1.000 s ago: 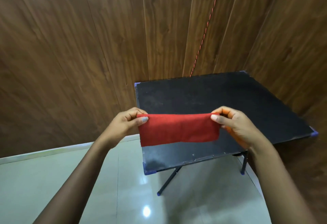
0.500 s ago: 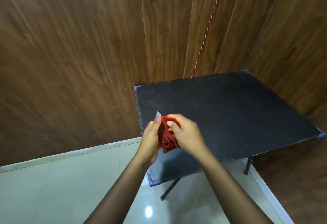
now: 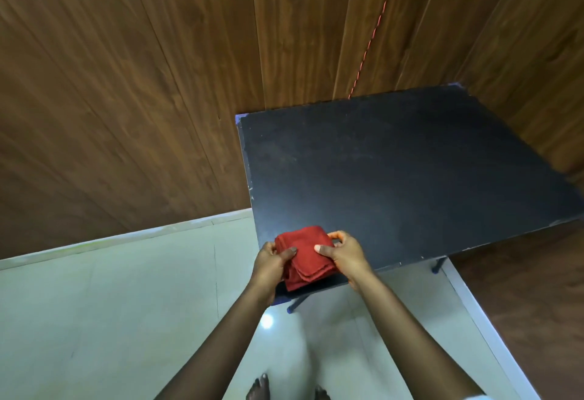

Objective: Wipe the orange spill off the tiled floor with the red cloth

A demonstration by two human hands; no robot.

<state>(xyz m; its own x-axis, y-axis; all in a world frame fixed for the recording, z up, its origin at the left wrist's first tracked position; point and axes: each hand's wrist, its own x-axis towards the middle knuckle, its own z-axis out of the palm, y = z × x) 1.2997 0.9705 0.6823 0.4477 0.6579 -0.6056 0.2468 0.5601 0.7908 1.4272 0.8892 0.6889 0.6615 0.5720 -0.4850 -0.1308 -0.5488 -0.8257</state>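
Observation:
The red cloth (image 3: 306,254) is folded into a small thick square at the near left corner of the black table (image 3: 410,172). My left hand (image 3: 271,265) grips its left edge with the thumb on top. My right hand (image 3: 346,254) pinches its right edge, thumb on the cloth and fingers curled behind. Whether the cloth rests on the tabletop or hangs just above it is unclear. No orange spill shows on the pale tiled floor (image 3: 110,305).
Wood-panelled walls (image 3: 142,83) close in behind and to the right of the table. A thin red cord (image 3: 373,33) runs down the back wall. My bare feet (image 3: 259,390) stand on the tiles below. The table's dark legs (image 3: 297,303) reach the floor near me.
The cloth went from stretched out between both hands to a small folded square. Both hands came together, then dropped to the table's near left corner. The view tilted downward.

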